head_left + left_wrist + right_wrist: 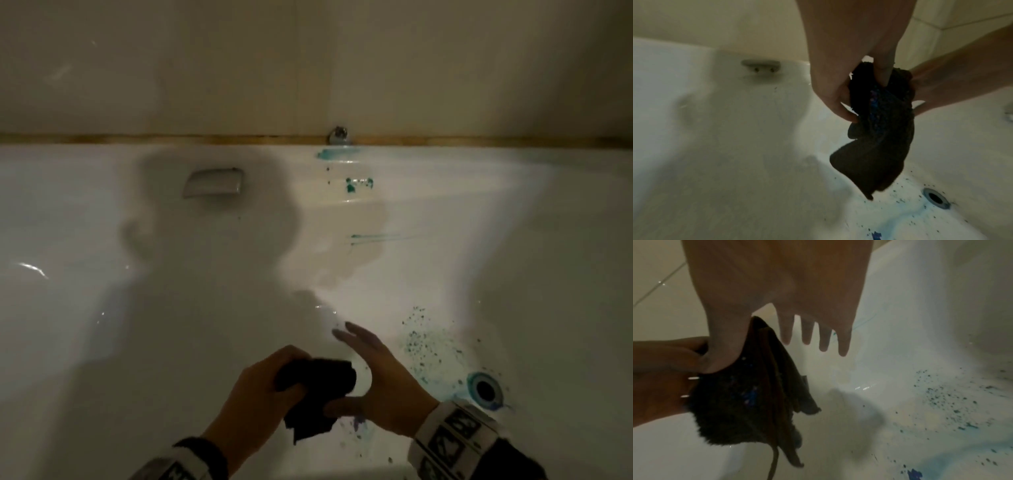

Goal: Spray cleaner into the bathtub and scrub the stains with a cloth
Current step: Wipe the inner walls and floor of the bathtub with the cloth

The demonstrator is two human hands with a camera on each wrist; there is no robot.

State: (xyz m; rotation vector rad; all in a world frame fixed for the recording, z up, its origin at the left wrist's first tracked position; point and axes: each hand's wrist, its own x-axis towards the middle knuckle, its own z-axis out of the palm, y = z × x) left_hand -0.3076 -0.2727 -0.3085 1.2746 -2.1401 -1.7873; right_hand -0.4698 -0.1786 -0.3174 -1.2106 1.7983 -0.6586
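Note:
A dark cloth (318,380) hangs bunched over the floor of the white bathtub (171,308). My left hand (270,383) grips its upper part with curled fingers; in the left wrist view the cloth (879,146) dangles below that hand (867,97). My right hand (366,363) is beside the cloth, four fingers straight and spread clear of it. Its thumb (719,356) lies against the cloth (748,402). Teal speckled stains (421,346) cover the tub floor to the right. More teal blotches (358,183) mark the far ledge. No spray bottle is in view.
A round drain (484,390) ringed with blue sits at the lower right. A chrome grab handle (214,183) is set in the far tub wall, and a small metal fitting (339,135) stands on the far rim against the tiled wall (308,68).

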